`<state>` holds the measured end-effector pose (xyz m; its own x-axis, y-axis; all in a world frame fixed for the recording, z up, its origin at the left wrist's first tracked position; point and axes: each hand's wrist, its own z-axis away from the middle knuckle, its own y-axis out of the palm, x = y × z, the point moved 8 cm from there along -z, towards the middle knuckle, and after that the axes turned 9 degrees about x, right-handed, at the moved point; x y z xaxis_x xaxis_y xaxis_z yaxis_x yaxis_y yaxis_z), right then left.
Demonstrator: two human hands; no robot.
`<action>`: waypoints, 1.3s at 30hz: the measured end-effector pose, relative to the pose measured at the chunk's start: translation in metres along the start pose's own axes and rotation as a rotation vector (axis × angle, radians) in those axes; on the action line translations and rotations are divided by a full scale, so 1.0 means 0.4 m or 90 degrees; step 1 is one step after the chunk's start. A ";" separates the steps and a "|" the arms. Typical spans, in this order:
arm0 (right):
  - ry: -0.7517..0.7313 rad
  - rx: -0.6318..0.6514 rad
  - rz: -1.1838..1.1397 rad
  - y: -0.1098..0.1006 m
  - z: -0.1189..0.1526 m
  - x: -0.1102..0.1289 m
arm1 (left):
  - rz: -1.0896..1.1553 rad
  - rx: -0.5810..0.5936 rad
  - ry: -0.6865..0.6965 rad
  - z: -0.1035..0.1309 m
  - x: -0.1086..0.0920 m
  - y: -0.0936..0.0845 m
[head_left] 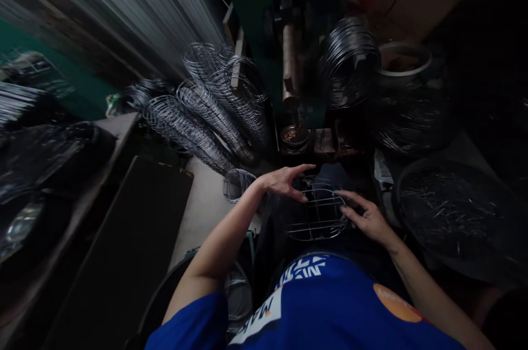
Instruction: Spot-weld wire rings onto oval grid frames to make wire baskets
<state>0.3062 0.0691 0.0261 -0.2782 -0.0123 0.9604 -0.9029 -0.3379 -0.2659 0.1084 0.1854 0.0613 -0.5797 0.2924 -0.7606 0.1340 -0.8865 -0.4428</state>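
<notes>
A flat wire rack (pixel 315 223) with rounded corners and crossing bars lies over my lap. At its right edge, my right hand (pixel 367 219) grips the rim between thumb and fingers. My left hand (pixel 284 182) is over the rack's upper left corner, thumb and index finger spread apart, with nothing visible between them. Just beyond the hands stands a machine with a copper-coloured horizontal arm (pixel 289 58) above a round lower part (pixel 294 138).
Long stacks of wire rings (pixel 218 113) lean at the left, with a smaller wire piece (pixel 238 185) nearer me. Right of the machine sits a wire coil (pixel 350 64). A dark basin (pixel 454 212) of small metal pieces is at my right. A dark board (pixel 127 251) stands left.
</notes>
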 end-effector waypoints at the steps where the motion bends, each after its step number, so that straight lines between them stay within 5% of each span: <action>1: -0.009 0.008 0.000 0.004 0.001 0.002 | -0.004 0.002 0.003 0.002 -0.002 0.001; 11: -0.061 0.036 -0.026 0.016 0.023 0.050 | -0.013 -0.081 0.029 0.030 -0.028 0.001; 14: -0.060 0.042 -0.074 -0.020 0.024 0.029 | -0.054 -0.130 0.027 0.050 -0.057 -0.028; 17: 0.050 -0.091 -0.063 -0.167 0.050 -0.106 | -0.100 -0.196 0.028 0.085 -0.085 -0.073; 20: 0.300 -0.310 0.129 -0.383 0.142 -0.312 | -0.135 -0.275 0.031 0.121 -0.083 -0.108; 24: 0.478 -0.348 0.210 -0.533 0.235 -0.536 | -0.108 -0.359 0.017 0.122 -0.007 -0.099; 30: 0.590 -0.311 0.247 -0.519 0.221 -0.710 | -0.038 -0.364 -0.017 0.033 0.101 0.003; 34: 0.600 -0.317 0.234 -0.509 0.204 -0.752 | -0.058 -0.325 -0.030 -0.014 0.090 0.038; 39: 0.583 -0.362 0.164 -0.530 0.265 -0.760 | -0.078 -0.286 -0.041 -0.048 0.080 0.035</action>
<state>0.6168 0.0447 -0.2008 -0.4049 0.7594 0.5093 -0.7368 0.0589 -0.6736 0.1073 0.1894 0.0218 -0.6594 0.3501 -0.6653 0.3879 -0.5996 -0.7000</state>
